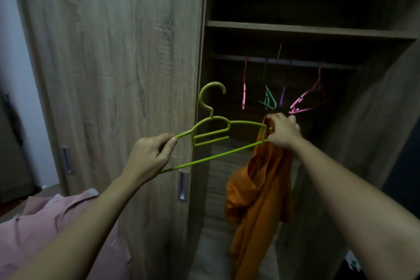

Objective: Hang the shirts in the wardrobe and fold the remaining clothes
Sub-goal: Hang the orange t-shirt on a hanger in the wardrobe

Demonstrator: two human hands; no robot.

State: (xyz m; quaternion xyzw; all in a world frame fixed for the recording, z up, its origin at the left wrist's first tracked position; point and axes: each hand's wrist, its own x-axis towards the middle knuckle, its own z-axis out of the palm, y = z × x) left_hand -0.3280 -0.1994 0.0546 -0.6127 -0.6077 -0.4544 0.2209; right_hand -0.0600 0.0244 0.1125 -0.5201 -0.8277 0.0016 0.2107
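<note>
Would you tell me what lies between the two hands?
The green hanger spans from left hand to right hand, which grips the orange shirt; head view.

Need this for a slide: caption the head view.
Left hand holds a green hanger; right hand grips an orange shirt at its far end.
</note>
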